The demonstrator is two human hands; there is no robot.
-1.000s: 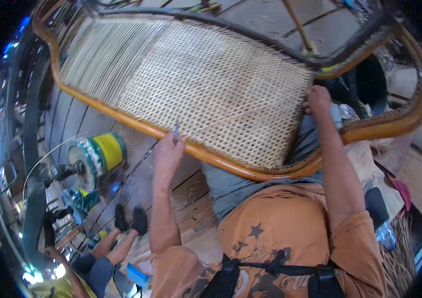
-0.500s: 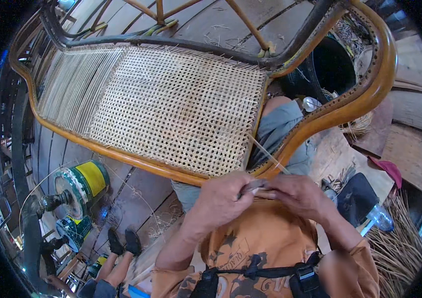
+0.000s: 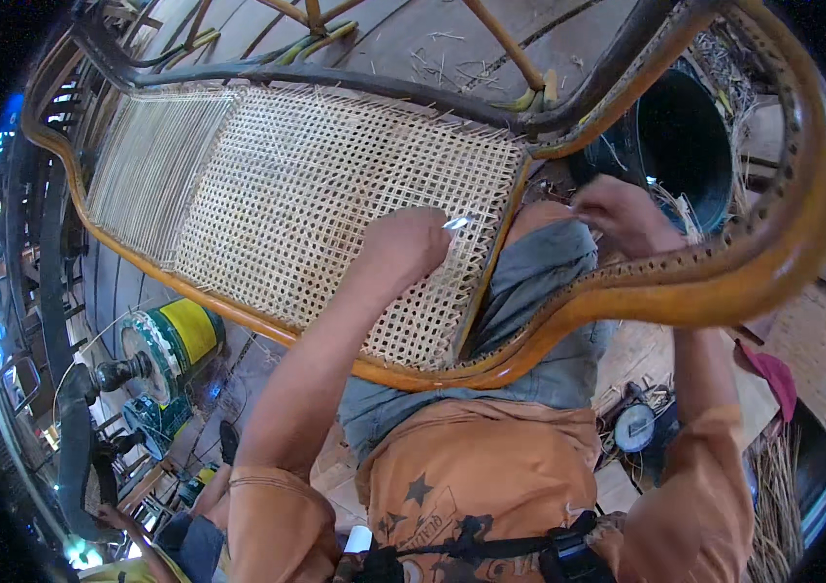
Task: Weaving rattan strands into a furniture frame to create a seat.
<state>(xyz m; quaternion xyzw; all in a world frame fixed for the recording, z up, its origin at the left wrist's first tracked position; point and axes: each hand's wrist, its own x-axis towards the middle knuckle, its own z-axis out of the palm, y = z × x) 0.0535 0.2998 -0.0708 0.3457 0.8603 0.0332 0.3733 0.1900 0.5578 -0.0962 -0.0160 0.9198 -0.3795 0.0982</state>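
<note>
A long rattan bench frame with a woven cane panel (image 3: pixel 296 194) lies across my lap. Over the right part of that panel is my left hand (image 3: pixel 403 248), its fingers closed round a small tool with a shiny metal tip (image 3: pixel 458 222) pointing right. The tool's kind is hidden in the fist. My right hand (image 3: pixel 622 214) is past the panel's right edge, above my knee and near a dark bucket (image 3: pixel 682 136). Its fingers are drawn together in a slightly blurred pinch; what they hold, if anything, cannot be made out.
The curved wooden arm (image 3: pixel 724 287) of the bench arches over my right forearm. Green and yellow cans (image 3: pixel 180 335) stand at the left. Bundled cane strips (image 3: pixel 772 486) lie at the lower right, near a red cloth (image 3: pixel 764 377). Another person's arm (image 3: pixel 131 534) shows at the lower left.
My hands, together by the bench's front rail before, have moved apart and forward. The left is now over the cane panel; the right has reached beyond the curved arm. A pale strand near the panel's corner no longer shows.
</note>
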